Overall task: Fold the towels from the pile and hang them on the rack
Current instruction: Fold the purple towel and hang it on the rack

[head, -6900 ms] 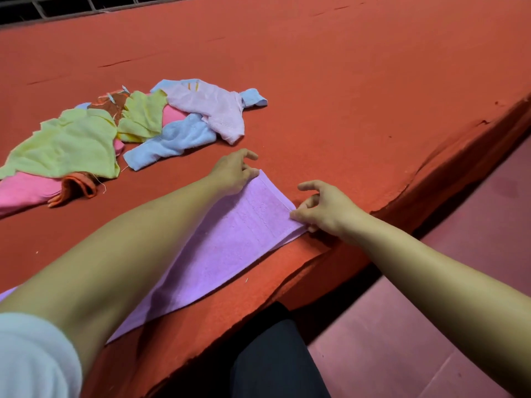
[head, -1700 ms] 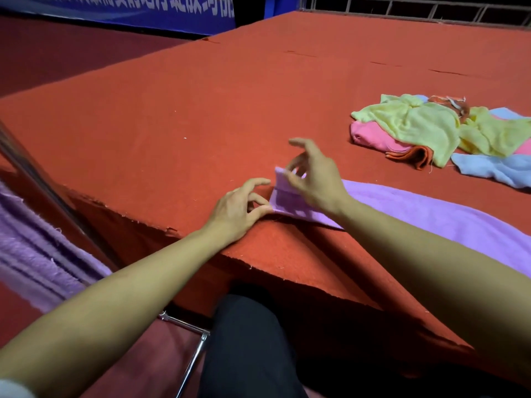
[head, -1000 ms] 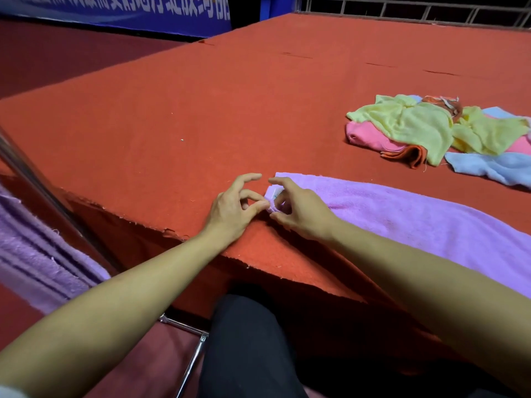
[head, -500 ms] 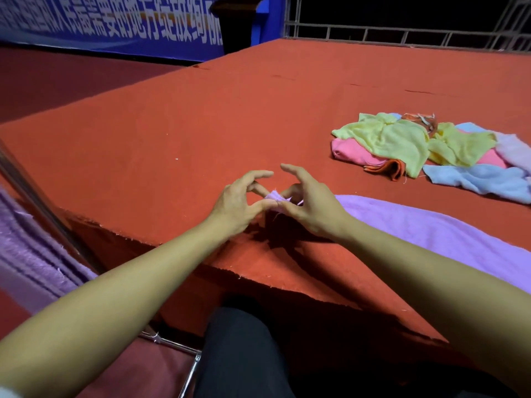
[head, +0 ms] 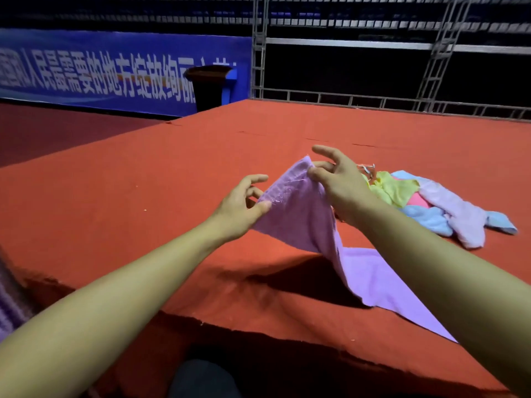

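Observation:
A long purple towel point(head: 298, 216) has its left end raised off the red carpeted platform point(head: 143, 179); the rest lies flat toward the near right edge. My left hand point(head: 241, 205) pinches one corner of the raised end between thumb and fingers. My right hand point(head: 336, 179) pinches the other corner, higher and farther back, with its other fingers spread. The pile of towels point(head: 431, 202) in yellow, pink, blue and pale lilac lies behind my right arm. A purple towel point(head: 11, 305) hangs at the far left edge, where the rack itself is not clearly visible.
The platform's torn front edge point(head: 258, 328) runs just in front of me, with a drop to the darker floor. A blue banner point(head: 115, 70), a dark bin point(head: 208, 86) and metal railings point(head: 373, 96) stand beyond the platform.
Both hands have lifted the purple towel's left end off the platform and drawn its two corners apart. My head has tilted up, so the banner and railings show.

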`<state>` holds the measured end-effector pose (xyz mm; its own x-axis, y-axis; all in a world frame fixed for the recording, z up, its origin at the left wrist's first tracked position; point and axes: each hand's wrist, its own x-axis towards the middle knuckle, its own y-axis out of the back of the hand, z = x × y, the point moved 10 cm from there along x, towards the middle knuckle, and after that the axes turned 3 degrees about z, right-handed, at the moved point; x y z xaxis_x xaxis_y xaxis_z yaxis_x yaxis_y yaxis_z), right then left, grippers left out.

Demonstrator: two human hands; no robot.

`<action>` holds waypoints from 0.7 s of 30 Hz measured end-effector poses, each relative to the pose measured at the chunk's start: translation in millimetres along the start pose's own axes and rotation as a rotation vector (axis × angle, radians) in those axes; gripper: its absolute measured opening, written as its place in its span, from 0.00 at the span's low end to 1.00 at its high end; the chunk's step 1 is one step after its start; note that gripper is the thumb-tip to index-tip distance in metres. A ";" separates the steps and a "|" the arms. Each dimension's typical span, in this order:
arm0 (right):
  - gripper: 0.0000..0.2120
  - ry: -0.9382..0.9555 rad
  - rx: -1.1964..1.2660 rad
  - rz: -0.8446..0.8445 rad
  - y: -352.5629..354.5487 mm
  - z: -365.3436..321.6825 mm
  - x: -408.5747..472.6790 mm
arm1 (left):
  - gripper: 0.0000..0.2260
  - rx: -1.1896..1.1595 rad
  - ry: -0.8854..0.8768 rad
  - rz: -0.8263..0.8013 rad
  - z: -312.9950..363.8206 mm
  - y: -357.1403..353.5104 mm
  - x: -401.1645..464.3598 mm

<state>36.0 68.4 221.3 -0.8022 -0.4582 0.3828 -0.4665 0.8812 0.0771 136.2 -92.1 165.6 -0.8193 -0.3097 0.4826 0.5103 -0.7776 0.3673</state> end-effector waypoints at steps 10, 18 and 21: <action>0.18 -0.084 0.034 0.074 34.4 31.5 -3.5 | 0.14 0.161 -0.045 0.178 10.3 -10.5 -4.4; 0.14 -0.165 0.107 0.130 37.6 55.4 -12.8 | 0.26 0.015 0.206 -0.177 -7.3 -5.7 -8.7; 0.13 -0.156 0.123 0.141 37.3 54.4 -14.0 | 0.17 -0.036 0.181 -0.019 0.8 25.7 -4.2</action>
<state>9.6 101.3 168.8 -0.9062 -0.3521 0.2342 -0.3795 0.9214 -0.0833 152.9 -110.3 173.7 -0.8639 -0.3858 0.3239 0.4875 -0.8024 0.3443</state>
